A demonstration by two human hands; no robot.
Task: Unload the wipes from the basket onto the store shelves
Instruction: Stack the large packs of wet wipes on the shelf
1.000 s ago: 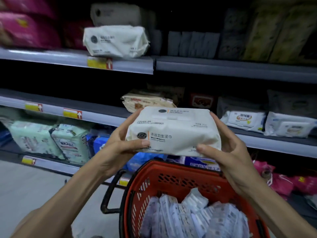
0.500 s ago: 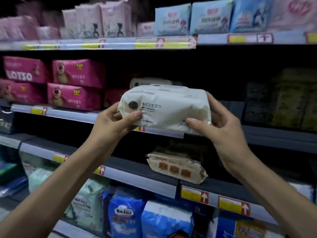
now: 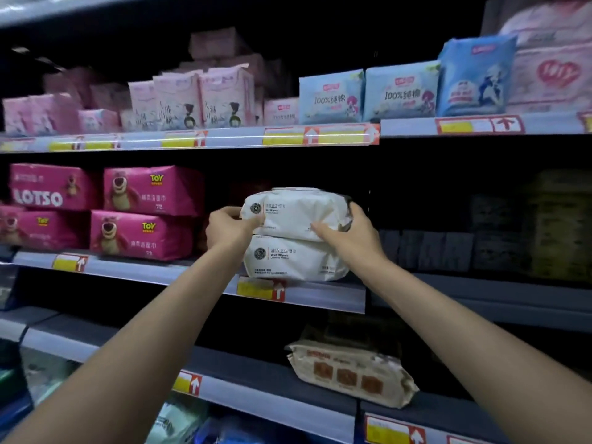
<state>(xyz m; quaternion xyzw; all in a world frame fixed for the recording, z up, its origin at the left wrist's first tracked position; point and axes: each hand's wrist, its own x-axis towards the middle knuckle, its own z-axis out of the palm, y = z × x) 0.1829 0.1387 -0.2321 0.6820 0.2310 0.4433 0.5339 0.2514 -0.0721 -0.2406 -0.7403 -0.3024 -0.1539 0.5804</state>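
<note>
You've raised the wipes pack onto a matching pack at the shelf's front edge; left hand and right hand grip its ends.

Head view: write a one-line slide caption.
Left hand and right hand hold a white wipes pack atop a matching pack on the shelf.

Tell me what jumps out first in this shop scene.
The left hand and right hand grip a white wipes pack atop a matching lower pack on the middle shelf. Bright pink bear-printed packs are stacked to their left.
</note>
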